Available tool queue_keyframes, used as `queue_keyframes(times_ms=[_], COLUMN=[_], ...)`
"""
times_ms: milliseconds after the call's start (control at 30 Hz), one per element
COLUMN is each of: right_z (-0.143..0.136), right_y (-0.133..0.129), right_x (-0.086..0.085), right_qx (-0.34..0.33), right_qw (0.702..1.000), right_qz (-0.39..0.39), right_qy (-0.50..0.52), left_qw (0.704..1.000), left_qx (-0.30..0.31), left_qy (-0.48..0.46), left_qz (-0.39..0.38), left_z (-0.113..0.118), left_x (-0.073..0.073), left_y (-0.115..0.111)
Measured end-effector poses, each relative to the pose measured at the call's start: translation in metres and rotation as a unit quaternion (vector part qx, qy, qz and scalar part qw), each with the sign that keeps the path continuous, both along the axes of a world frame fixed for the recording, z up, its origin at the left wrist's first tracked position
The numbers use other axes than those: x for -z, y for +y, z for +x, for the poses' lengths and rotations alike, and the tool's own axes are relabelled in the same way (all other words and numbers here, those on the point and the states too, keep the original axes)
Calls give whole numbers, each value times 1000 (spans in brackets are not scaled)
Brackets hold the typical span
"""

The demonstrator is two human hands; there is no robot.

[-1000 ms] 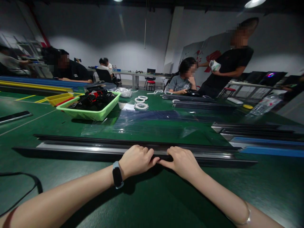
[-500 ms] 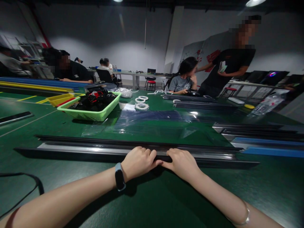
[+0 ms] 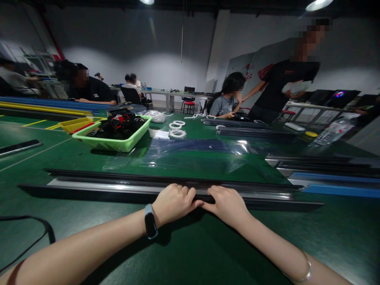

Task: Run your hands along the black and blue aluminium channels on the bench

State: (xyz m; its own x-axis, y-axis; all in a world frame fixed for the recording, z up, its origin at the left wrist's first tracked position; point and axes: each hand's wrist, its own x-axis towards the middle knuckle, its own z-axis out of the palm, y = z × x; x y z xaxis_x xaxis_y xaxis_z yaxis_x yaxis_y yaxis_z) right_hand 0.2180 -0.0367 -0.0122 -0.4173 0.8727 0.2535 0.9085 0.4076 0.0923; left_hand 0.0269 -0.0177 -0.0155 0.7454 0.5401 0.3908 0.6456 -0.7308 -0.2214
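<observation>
A long black channel-shaped profile with a pale inner face lies crosswise on the green table in front of me. My left hand is closed over its near wall just left of the middle, fingers curled inside and thumb along the outer side. Close beside it, my right hand grips the same wall in the same way. The two thumb tips nearly meet. Fingertips of both hands are hidden inside the channel.
Behind the profile lies clear plastic film. A green basket of black parts stands at left, near white rings. More profiles and a plastic bottle are at right. A black strap lies at near left. Several people are beyond.
My hands and the profile stay in place. In the background, the standing person's hand and the pale item in it have shifted to the right.
</observation>
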Motion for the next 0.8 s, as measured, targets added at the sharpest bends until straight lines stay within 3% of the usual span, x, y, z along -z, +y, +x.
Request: queue_keyframes(times_ms=[800], right_z=[0], right_y=[0], right_x=[1], right_qx=[-6], right_qw=[1000], right_qz=[7], right_qy=[5], left_qw=[1000], left_qx=[1], left_qy=[7], left_qz=[0], left_z=[0], left_x=[0], left_y=[0])
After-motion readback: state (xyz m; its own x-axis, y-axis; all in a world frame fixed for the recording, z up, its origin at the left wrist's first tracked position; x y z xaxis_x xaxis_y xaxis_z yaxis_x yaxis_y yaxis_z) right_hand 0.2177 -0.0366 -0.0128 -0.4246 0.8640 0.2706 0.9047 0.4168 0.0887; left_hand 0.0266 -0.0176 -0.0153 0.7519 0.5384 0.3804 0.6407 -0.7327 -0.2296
